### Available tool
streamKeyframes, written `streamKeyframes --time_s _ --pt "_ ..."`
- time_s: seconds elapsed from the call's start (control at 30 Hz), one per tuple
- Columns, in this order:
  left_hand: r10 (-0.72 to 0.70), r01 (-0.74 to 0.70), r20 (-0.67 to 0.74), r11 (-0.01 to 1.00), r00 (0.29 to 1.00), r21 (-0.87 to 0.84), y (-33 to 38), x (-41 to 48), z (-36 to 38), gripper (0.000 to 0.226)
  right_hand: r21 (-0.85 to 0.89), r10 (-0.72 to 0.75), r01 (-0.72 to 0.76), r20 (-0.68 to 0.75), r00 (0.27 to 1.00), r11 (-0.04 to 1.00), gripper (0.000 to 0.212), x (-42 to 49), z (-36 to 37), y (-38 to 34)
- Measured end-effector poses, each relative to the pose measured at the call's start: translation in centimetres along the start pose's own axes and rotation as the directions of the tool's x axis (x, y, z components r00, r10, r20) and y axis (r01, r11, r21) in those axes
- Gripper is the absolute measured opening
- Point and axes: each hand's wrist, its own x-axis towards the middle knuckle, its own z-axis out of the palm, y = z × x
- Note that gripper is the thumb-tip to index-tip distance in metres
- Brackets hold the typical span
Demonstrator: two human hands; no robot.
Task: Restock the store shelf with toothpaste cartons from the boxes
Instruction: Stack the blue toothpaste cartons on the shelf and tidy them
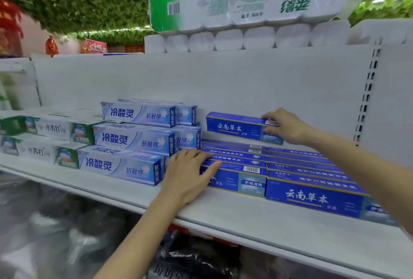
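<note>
Head view: the right hand (288, 128) pinches the right end of 1 dark-blue toothpaste carton (234, 126), held over the far rows of the flat blue carton layer (301, 167) on the shelf (245, 216). The left hand (190, 173) lies spread, fingers pressing that layer's left end. Gripped at 1 end only, the carton could sag and land crooked, or nudge the light-blue stack (136, 140) just left. If the left hand lifts early, the rows beneath may slide.
</note>
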Motion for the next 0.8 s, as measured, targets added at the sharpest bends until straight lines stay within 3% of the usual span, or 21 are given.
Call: streamKeyframes --time_s 0.3,0.53,0.67,0.8 --pt "0.004 -0.004 -0.004 1.000 1.000 -0.019 -0.2 -0.1 0.2 0.082 0.001 0.026 -0.026 -0.042 0.999 1.000 0.039 1.6 2.4 1.3" --pt "0.012 -0.012 -0.008 1.000 1.000 -0.012 -0.4 0.2 0.4 0.086 0.144 0.250 -0.217 -0.286 0.925 0.966 0.023 0.4 1.7 2.2" --pt "0.027 -0.028 -0.007 0.996 1.000 -0.080 -0.1 0.4 0.1 0.087 0.131 0.242 -0.213 -0.282 0.928 0.968 0.019 -3.7 0.3 -0.9" --pt "0.062 -0.065 -0.019 0.977 0.998 -0.204 0.2 -0.2 -1.2 0.080 -0.007 0.254 -0.258 -0.169 0.952 0.966 0.021 -9.6 -0.6 -6.2"
